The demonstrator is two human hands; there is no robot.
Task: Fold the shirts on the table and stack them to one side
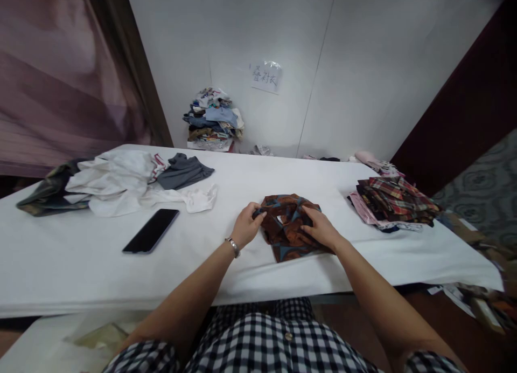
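Observation:
A brown shirt [288, 233] with blue-grey shapes lies bunched on the white-covered table [226, 276], its collar area and a small white label facing up. My left hand [247, 225] pinches the shirt's left edge near the collar between thumb and fingers. On the opposite side, my right hand [321, 228] is closed on the fabric, thumb towards the middle of the garment. Part of the shirt's right side is hidden under that hand.
A black phone [151, 232] lies left of the shirt, in front of loose white clothes [117, 179] and a grey garment [183, 171]. Folded plaid shirts [398, 200] are stacked at the right. Behind the table, a clothes pile [214, 119] stands against the wall, near a handwritten sign [265, 77].

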